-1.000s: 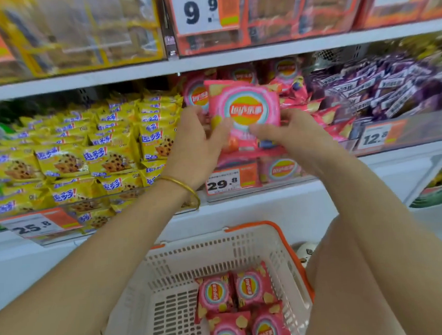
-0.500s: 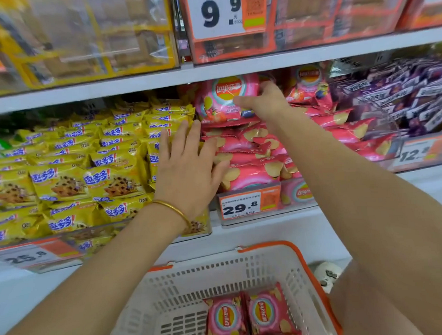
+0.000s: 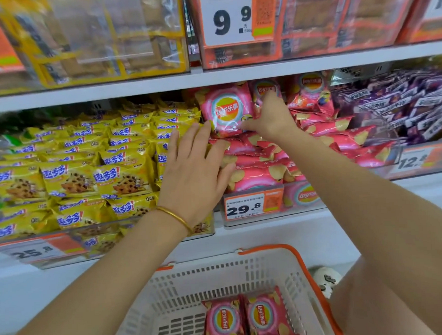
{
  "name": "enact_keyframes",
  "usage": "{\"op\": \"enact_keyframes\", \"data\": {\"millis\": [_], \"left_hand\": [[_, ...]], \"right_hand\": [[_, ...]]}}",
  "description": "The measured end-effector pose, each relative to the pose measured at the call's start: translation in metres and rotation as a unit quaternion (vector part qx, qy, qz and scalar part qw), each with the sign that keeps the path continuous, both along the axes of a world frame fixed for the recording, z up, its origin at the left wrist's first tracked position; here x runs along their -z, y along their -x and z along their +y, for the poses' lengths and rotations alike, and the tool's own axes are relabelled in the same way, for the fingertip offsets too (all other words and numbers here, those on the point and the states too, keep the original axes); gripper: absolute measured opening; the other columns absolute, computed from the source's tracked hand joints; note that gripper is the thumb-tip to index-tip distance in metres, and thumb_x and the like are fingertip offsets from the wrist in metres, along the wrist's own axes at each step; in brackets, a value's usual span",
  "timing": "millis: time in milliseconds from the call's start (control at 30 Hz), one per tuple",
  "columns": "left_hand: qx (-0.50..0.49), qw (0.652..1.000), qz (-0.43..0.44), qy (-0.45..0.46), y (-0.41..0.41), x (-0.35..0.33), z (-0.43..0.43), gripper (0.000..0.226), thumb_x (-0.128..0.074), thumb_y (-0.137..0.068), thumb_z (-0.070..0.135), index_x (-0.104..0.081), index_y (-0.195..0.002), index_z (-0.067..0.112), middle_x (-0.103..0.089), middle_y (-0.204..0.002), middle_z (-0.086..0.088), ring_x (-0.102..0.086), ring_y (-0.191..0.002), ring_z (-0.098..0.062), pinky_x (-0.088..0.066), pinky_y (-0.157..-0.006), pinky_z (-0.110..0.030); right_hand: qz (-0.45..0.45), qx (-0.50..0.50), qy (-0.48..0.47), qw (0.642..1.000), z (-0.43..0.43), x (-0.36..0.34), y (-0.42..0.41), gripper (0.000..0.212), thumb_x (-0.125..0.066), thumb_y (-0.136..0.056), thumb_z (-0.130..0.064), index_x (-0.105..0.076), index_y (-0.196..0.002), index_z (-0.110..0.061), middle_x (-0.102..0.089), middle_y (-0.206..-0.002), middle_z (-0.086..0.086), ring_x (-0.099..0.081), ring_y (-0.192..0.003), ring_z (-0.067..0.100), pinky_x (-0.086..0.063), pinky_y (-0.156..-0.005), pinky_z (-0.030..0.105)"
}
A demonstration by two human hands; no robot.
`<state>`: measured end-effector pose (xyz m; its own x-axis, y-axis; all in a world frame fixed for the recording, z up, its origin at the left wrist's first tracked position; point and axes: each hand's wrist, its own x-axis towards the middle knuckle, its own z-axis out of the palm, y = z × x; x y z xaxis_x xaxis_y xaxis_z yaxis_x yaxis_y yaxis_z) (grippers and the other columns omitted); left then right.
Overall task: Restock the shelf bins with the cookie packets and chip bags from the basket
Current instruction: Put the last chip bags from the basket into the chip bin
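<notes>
In half a second the right hand has dropped from the top of the chip bag to its right edge, while the left hand has slid up and right onto the stock. The bag stands upright at the far left of the chip bin, on a heap of pink bags that looks fuller than its clear front wall. The likely trouble is a slide: glossy bags on a sloping heap could tip the upright one forward once support goes, or sideways into the yellow cookie packets on the left. The right hand's fingers are curled at the bag's edge; whether they pinch it or only steady it cannot be told. The left hand lies spread, fingertips on the heap's left margin. The upper shelf sits close overhead, leaving little room to stack higher. Purple packets crowd the bin to the right. Nearest, the basket holds two chip bags yet to shelve. A price tag fronts the bin; a bracelet circles the left wrist.
</notes>
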<state>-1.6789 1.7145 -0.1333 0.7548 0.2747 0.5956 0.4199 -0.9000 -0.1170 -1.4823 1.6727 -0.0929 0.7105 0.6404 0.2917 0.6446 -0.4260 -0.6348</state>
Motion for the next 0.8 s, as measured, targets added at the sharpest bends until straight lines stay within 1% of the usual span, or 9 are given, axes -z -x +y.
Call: {"op": "enact_keyframes", "data": {"millis": [67, 133, 200, 267, 367, 500, 600, 667, 800], "left_hand": [[0.038, 0.999, -0.034, 0.001, 0.01, -0.001, -0.01, 0.046, -0.036, -0.096, 0.038, -0.061, -0.121, 0.008, -0.049, -0.138, -0.017, -0.039, -0.132, -0.035, -0.023, -0.113, -0.053], [0.091, 0.993, -0.073, 0.004, 0.025, 0.005, -0.024, 0.038, -0.04, -0.097, 0.031, -0.061, -0.118, 0.006, -0.049, -0.138, -0.016, -0.041, -0.13, -0.034, -0.028, -0.111, -0.053], [0.13, 0.988, -0.082, 0.005, 0.045, 0.02, -0.038, 0.033, -0.044, -0.095, 0.024, -0.063, -0.114, 0.005, -0.05, -0.137, -0.015, -0.044, -0.126, -0.035, -0.035, -0.106, -0.052], [0.145, 0.989, -0.033, 0.017, 0.067, 0.048, -0.047, 0.032, -0.045, -0.094, 0.022, -0.065, -0.111, 0.004, -0.052, -0.135, -0.016, -0.048, -0.123, -0.036, -0.04, -0.101, -0.05], [0.144, 0.984, 0.084, 0.061, 0.095, 0.104, -0.047, 0.03, -0.046, -0.092, 0.021, -0.066, -0.108, 0.006, -0.056, -0.132, -0.015, -0.052, -0.119, -0.036, -0.046, -0.094, -0.049], [0.119, 0.964, 0.208, 0.119, 0.113, 0.162, -0.035, 0.03, -0.043, -0.085, 0.024, -0.064, -0.101, 0.01, -0.061, -0.122, -0.014, -0.055, -0.112, -0.035, -0.051, -0.087, -0.049], [0.104, 0.948, 0.256, 0.158, 0.111, 0.179, -0.034, 0.033, -0.04, -0.081, 0.026, -0.067, -0.092, 0.01, -0.065, -0.112, -0.013, -0.061, -0.104, -0.034, -0.054, -0.079, -0.048], [0.106, 0.943, 0.272, 0.162, 0.109, 0.185, -0.036, 0.035, -0.038, -0.078, 0.027, -0.069, -0.087, 0.013, -0.067, -0.108, -0.01, -0.064, -0.1, -0.031, -0.057, -0.074, -0.044], [0.122, 0.939, 0.266, 0.178, 0.108, 0.19, -0.032, 0.035, -0.038, -0.078, 0.025, -0.07, -0.083, 0.012, -0.068, -0.101, -0.01, -0.065, -0.094, -0.031, -0.057, -0.069, -0.042]], "right_hand": [[-0.046, -0.001, -0.013, 0.999, -0.021, -0.001, 0.012, 0.054, -0.072, -0.082, -0.026, -0.044, -0.123, -0.003, -0.051, -0.119, 0.013, -0.052, -0.108, 0.027, -0.039, -0.079, 0.031], [-0.064, -0.022, -0.053, 0.996, -0.049, 0.001, 0.031, 0.038, -0.069, -0.084, -0.022, -0.053, -0.115, -0.008, -0.058, -0.108, 0.007, -0.056, -0.1, 0.022, -0.045, -0.084, 0.033], [-0.039, -0.063, -0.098, 0.992, -0.085, 0.007, 0.062, 0.019, -0.067, -0.084, -0.015, -0.06, -0.102, -0.015, -0.06, -0.084, -0.004, -0.058, -0.079, 0.01, -0.048, -0.076, 0.025], [-0.002, -0.133, -0.078, 0.988, -0.114, 0.027, 0.096, 0.01, -0.065, -0.085, -0.013, -0.062, -0.094, -0.018, -0.054, -0.07, -0.011, -0.052, -0.063, 0.002, -0.042, -0.063, 0.016], [0.0, -0.225, 0.109, 0.968, -0.121, 0.088, 0.124, 0.006, -0.062, -0.089, -0.02, -0.065, -0.094, -0.019, -0.053, -0.071, -0.013, -0.053, -0.065, 0.003, -0.038, -0.062, 0.022], [-0.021, -0.281, 0.378, 0.882, -0.092, 0.202, 0.127, 0.02, -0.052, -0.093, -0.018, -0.063, -0.108, -0.01, -0.062, -0.107, 0.004, -0.057, -0.094, 0.021, -0.041, -0.077, 0.025], [0.048, -0.254, 0.453, 0.853, -0.091, 0.269, 0.117, 0.025, -0.047, -0.095, -0.016, -0.061, -0.113, -0.005, -0.062, -0.113, 0.012, -0.054, -0.09, 0.025, -0.037, -0.074, 0.028], [0.057, -0.226, 0.472, 0.85, -0.101, 0.309, 0.106, 0.033, -0.05, -0.093, -0.016, -0.056, -0.125, -0.01, -0.059, -0.121, 0.012, -0.056, -0.105, 0.029, -0.042, -0.08, 0.032], [-0.049, -0.17, 0.534, 0.827, -0.117, 0.384, 0.091, 0.044, -0.041, -0.097, -0.018, -0.035, -0.14, -0.013, -0.047, -0.136, 0.01, -0.051, -0.117, 0.025, -0.045, -0.095, 0.036]]}}
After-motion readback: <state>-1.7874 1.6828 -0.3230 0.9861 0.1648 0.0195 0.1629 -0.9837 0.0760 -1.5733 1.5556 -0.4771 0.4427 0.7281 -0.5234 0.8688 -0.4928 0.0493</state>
